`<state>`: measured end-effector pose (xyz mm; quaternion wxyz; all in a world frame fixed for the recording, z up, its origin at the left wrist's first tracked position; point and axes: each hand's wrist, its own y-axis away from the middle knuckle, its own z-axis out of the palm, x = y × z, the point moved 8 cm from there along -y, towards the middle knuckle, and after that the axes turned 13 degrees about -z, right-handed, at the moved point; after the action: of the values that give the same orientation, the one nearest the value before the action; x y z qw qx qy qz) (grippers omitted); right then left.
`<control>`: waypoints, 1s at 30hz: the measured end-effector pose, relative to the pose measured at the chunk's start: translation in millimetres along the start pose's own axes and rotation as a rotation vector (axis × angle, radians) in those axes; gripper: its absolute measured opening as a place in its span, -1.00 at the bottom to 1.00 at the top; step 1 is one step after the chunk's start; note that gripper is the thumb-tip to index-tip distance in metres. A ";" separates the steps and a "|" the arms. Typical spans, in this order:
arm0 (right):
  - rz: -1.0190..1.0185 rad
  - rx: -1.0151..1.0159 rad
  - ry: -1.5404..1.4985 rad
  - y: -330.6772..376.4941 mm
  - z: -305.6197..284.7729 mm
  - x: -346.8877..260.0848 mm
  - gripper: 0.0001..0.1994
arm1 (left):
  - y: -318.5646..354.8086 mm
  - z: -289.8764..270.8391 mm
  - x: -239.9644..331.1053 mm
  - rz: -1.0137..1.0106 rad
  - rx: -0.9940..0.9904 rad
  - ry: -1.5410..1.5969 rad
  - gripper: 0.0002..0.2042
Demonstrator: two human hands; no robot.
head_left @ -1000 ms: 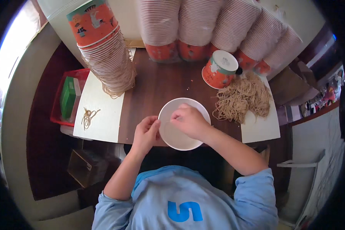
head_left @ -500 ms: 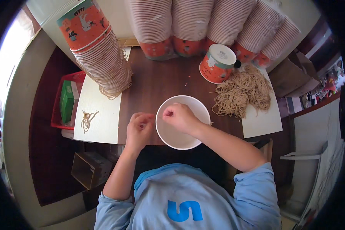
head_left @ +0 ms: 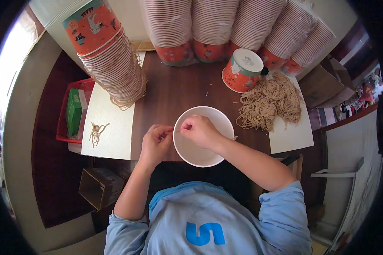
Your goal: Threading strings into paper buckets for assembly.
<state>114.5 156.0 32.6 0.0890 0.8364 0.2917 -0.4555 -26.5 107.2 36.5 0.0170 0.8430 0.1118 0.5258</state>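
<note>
A white paper cup (head_left: 208, 157), seen from above, stands at the table's near edge in front of me. My left hand (head_left: 154, 143) is at its left rim with thumb and fingers pinched together. My right hand (head_left: 201, 130) reaches over the cup's mouth, fingers pinched too, its tips almost meeting the left hand's. Both seem to pinch a thin tan string at the rim; a short end (head_left: 235, 137) sticks out past the right rim. A heap of tan strings (head_left: 268, 104) lies on a white sheet (head_left: 291, 138) to the right.
A leaning stack of orange printed cups (head_left: 108, 63) stands at the back left above a white sheet (head_left: 110, 131) with one loose string (head_left: 95, 131). Several wrapped cup stacks (head_left: 208, 25) line the back, a single upturned cup (head_left: 241, 70) before them. A red tray (head_left: 63, 117) holds a green box.
My right hand has slid left across the cup's mouth toward the left rim, and my left hand has risen to meet it. The cup stays in place.
</note>
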 end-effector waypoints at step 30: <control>-0.214 -0.437 0.592 43.9 -39.8 -54.7 -0.50 | 60.1 86.2 -28.9 -0.552 -0.684 1.212 -0.91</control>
<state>145.0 114.5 94.6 0.1292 0.8579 0.4806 -0.1279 48.3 50.3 -18.7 0.3447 0.2948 0.1393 0.8803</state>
